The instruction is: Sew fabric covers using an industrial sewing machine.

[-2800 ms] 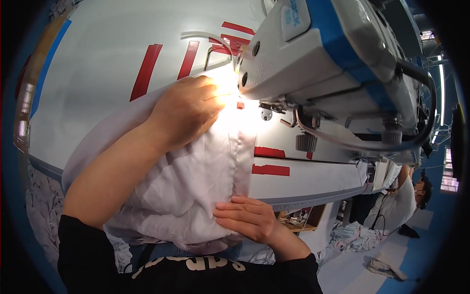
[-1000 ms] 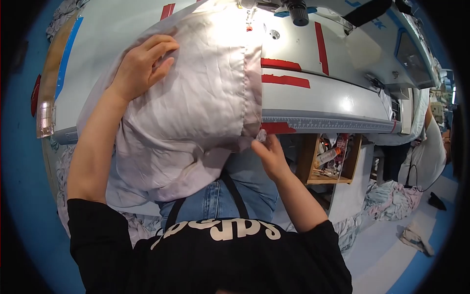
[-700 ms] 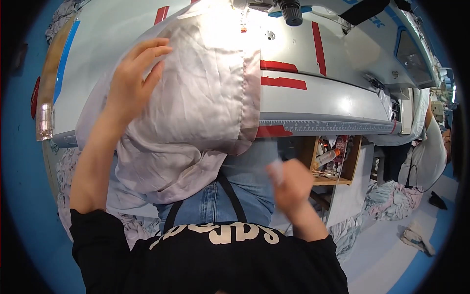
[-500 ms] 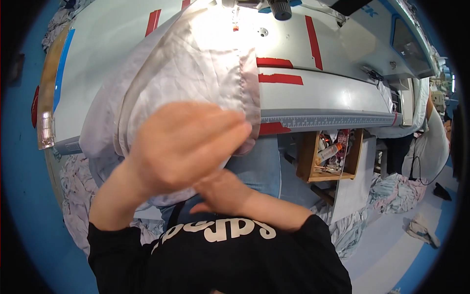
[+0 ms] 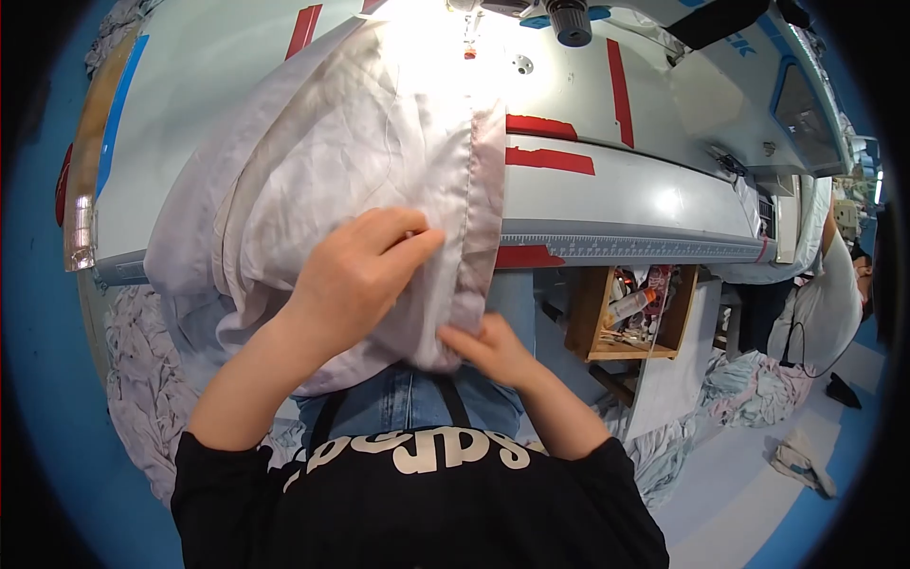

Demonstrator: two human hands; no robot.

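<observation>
A pale pinkish satin fabric (image 5: 351, 171) spreads over the sewing machine table and drapes off its front edge into my lap. A stitched seam runs along its right side. My left hand (image 5: 365, 266) is above the cloth, left of the seam, with fingers curled and thumb toward the index finger; whether cloth is caught between them is hidden. Lower down, my right hand (image 5: 493, 351) pinches the fabric's near right corner where it hangs below the table. Bright light falls on the cloth's far end, near the needle area (image 5: 470, 52) of the sewing machine.
A ruler strip (image 5: 645, 245) lines the table's front edge, with red tape (image 5: 550, 161) stuck on the table. An open wooden drawer (image 5: 621, 351) with bottles and small items hangs below at right. Cloth heaps (image 5: 142, 389) lie on the floor. Another person (image 5: 820, 303) sits far right.
My left hand has moved back from the seam, slightly left and lower. My right hand has come out from beneath it, moved right, and now grips the fabric's corner. The near fabric is spread over my lap.
</observation>
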